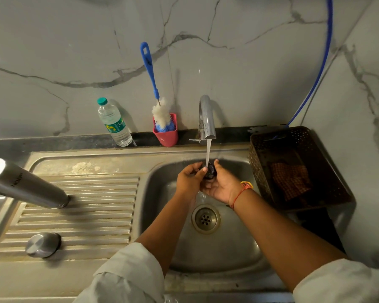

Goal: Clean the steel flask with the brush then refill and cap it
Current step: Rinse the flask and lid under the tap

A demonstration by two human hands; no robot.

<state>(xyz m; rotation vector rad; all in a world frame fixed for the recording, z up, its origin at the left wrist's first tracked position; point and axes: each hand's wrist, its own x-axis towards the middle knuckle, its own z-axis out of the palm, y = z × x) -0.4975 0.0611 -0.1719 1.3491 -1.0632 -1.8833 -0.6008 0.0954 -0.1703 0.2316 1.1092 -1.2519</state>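
The steel flask point(26, 184) stands upside down on the ribbed drainboard at the left, its base towards me. Its steel outer cap point(43, 244) lies on the drainboard nearer to me. The blue-handled bottle brush point(157, 103) stands in a red cup point(166, 136) against the wall. Over the sink basin point(228, 243), my left hand point(189, 180) and my right hand point(222, 185) both hold a small dark plug-like part point(210, 171) under the water running from the tap point(206, 119). My left thumb presses on it and my right fingers curl round it.
A clear plastic water bottle point(114, 122) with a green cap stands by the wall left of the brush. A dark perforated basket point(298, 167) with a checked cloth sits right of the sink. A blue hose point(322, 62) runs down the wall.
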